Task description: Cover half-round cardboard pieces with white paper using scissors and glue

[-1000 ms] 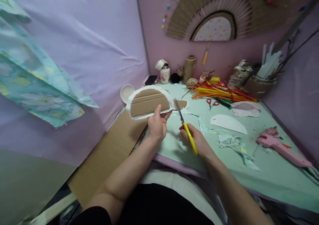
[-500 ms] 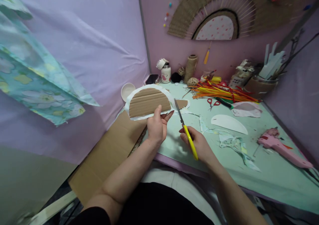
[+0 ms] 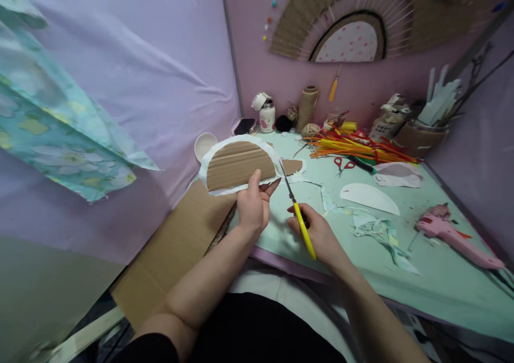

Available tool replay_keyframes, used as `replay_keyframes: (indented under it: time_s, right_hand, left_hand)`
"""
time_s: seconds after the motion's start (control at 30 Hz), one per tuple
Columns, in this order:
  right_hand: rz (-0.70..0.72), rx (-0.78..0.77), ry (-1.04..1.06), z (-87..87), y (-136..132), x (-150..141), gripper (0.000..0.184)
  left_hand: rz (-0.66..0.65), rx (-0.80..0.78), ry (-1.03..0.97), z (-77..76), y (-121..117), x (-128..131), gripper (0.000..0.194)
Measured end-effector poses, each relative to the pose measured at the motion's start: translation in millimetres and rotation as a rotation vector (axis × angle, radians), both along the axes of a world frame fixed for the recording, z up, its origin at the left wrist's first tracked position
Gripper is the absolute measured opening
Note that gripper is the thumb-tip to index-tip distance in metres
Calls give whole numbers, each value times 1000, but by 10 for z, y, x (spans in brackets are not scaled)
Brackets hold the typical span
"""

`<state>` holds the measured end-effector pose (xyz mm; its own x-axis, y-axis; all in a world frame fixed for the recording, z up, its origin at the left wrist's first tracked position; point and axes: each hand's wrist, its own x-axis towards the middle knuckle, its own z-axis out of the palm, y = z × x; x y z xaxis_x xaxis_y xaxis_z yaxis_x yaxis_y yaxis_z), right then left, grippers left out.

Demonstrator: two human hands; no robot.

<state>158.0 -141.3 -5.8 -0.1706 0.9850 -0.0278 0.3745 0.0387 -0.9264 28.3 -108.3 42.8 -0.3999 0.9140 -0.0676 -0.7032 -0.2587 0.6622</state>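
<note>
My left hand grips a half-round cardboard piece by its straight lower edge, thumb on top and fingers beneath. Pale fabric borders the cardboard all round. To its right shows a small tapered cardboard piece edged in the same pale fabric. My right hand is closed round yellow-handled scissors. The blades point up and away, their tips at the fabric between the two cardboard parts. How far the blades are parted is hard to make out.
Fabric scraps, a white half-round piece, a pink glue gun and red-handled scissors lie on the right of the table. Colourful strips, twine and a jar stand behind. A cardboard sheet leans at the left.
The scissors and my right hand have shifted slightly left, bringing the blade tips closer to the fabric by the half-round piece. My left hand keeps its hold.
</note>
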Motion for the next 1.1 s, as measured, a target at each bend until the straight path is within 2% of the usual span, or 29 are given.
replay_keyframes:
  time_s: [0.3,0.57,1.1]
  right_hand:
    - [12,6,26,-10,-23,11,35]
    - [-8,1,43,4,-54,11,32]
    - [-40,-58,134,-96,-110,44,33]
  left_hand:
    - [-12,1,-5,-19,-25,15,40]
    - [-13,-16,-9,-8,-27,6,33]
    - [-42,7,14,6,-45,6,31]
